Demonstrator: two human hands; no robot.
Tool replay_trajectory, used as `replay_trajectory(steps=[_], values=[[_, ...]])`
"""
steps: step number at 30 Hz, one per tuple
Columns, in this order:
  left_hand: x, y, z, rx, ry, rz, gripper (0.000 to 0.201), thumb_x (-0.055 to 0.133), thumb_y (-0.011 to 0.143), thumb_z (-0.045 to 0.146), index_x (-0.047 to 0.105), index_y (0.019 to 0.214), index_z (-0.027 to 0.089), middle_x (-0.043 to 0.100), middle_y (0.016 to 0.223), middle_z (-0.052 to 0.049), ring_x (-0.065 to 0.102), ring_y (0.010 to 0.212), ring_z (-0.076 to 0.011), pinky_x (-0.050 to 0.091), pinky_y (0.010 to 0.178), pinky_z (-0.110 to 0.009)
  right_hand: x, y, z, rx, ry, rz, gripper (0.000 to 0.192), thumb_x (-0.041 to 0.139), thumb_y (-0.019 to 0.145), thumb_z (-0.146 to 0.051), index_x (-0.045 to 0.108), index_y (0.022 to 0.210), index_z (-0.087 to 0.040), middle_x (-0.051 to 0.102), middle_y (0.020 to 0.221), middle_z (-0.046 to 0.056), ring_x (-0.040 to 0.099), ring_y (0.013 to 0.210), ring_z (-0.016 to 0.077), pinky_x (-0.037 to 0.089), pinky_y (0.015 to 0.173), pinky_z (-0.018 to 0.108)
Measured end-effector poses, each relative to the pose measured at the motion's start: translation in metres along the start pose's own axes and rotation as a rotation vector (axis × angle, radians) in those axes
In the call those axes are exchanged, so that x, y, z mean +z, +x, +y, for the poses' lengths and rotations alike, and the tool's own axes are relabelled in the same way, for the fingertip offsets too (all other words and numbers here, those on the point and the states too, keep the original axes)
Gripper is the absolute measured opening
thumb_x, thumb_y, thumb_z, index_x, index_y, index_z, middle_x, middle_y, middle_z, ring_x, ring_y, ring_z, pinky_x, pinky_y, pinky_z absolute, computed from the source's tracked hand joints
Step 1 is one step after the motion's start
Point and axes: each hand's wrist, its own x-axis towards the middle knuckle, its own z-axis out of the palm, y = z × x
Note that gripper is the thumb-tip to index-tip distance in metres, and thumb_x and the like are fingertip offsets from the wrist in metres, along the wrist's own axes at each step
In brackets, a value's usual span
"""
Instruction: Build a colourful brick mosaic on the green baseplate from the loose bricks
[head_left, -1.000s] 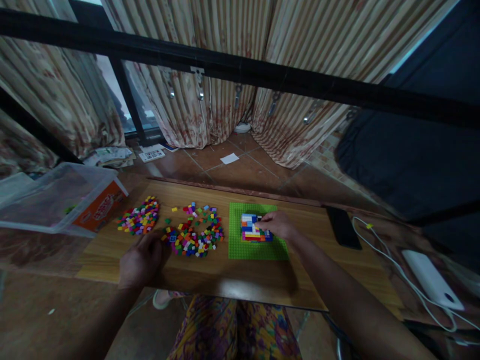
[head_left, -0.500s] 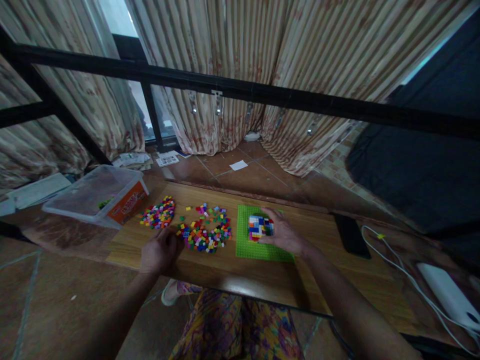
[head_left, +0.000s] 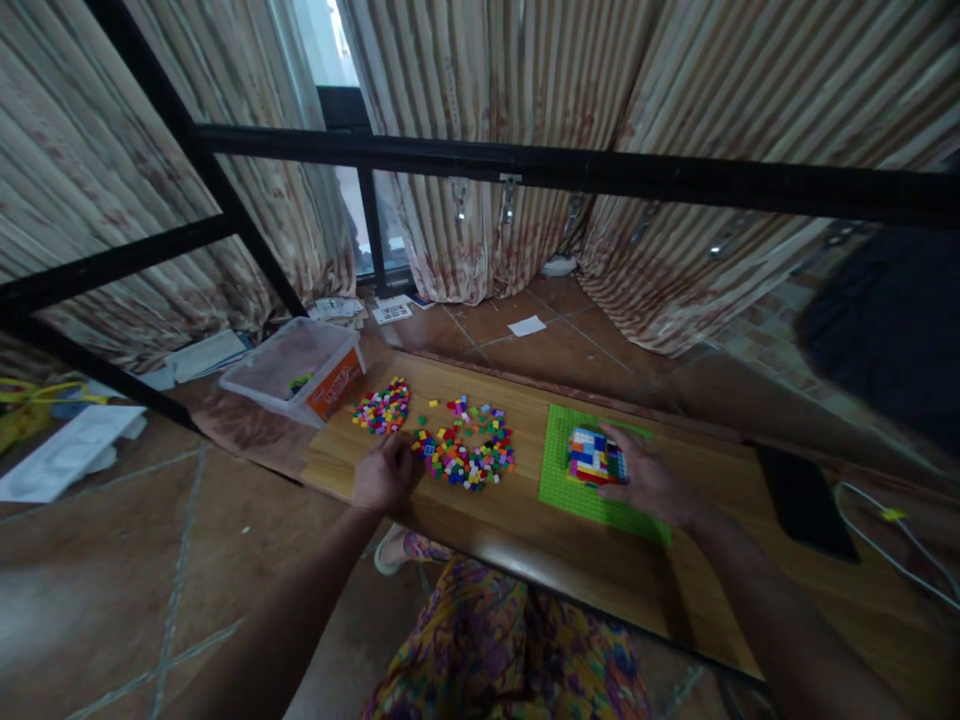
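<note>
A green baseplate (head_left: 568, 488) lies on the wooden table (head_left: 525, 530). On it stands a small square build of coloured bricks (head_left: 593, 456). My right hand (head_left: 651, 482) rests flat on the baseplate, fingers spread against the right side of the build. A loose heap of coloured bricks (head_left: 469, 456) lies at mid table. My left hand (head_left: 383, 474) sits at that heap's left edge with its fingers curled; I cannot see whether it holds a brick. A second, smaller heap of bricks (head_left: 382, 408) lies farther left.
A clear plastic tub (head_left: 296, 368) with an orange label stands at the table's left end. A black phone (head_left: 804, 497) and a white cable (head_left: 892, 548) lie at the right. A black metal frame (head_left: 525, 165) crosses above the table, with curtains behind and papers on the tiled floor.
The view has swung left and lifted, so the table now sits lower right. My right hand has slid from the build's top right corner to its right side. My left hand stays by the heap.
</note>
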Motion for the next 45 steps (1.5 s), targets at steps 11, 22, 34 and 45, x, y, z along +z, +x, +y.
replay_trajectory(steps=[11, 22, 34, 45], values=[[-0.001, 0.0, 0.002, -0.016, -0.015, -0.019, 0.017, 0.045, 0.086, 0.025, 0.059, 0.094, 0.021, 0.065, 0.096, -0.005, 0.062, 0.086, -0.0174, 0.045, 0.073, -0.026, 0.1, -0.008, -0.131, 0.115, 0.179, 0.124, 0.017, 0.051, 0.085, -0.027, 0.063, 0.095, -0.021, 0.064, 0.089, 0.003, 0.061, 0.083, 0.0184, 0.047, 0.075, 0.03], [-0.001, -0.001, 0.003, -0.029, -0.031, -0.011, 0.018, 0.044, 0.086, 0.026, 0.06, 0.093, 0.022, 0.064, 0.095, -0.004, 0.061, 0.085, -0.0168, 0.045, 0.072, -0.025, 0.125, 0.026, -0.156, -0.04, 0.078, 0.144, 0.021, 0.052, 0.087, -0.022, 0.064, 0.104, -0.022, 0.063, 0.097, 0.006, 0.057, 0.092, 0.0199, 0.043, 0.083, 0.03], [0.002, -0.003, 0.001, -0.021, -0.068, -0.013, 0.019, 0.043, 0.088, 0.026, 0.06, 0.096, 0.022, 0.063, 0.094, -0.004, 0.061, 0.085, -0.0167, 0.046, 0.075, -0.027, 0.139, 0.075, -0.169, -0.192, -0.123, 0.003, 0.015, 0.057, 0.085, -0.017, 0.067, 0.095, -0.023, 0.062, 0.095, 0.006, 0.054, 0.098, 0.0218, 0.041, 0.086, 0.031], [-0.011, -0.005, 0.008, -0.087, -0.295, 0.063, 0.02, 0.043, 0.09, 0.027, 0.06, 0.097, 0.021, 0.065, 0.095, -0.005, 0.061, 0.089, -0.0173, 0.048, 0.081, -0.029, 0.125, 0.04, -0.154, 0.089, 0.52, 0.166, 0.022, 0.056, 0.085, -0.037, 0.067, 0.096, -0.02, 0.069, 0.088, 0.004, 0.063, 0.078, 0.0177, 0.049, 0.072, 0.028]])
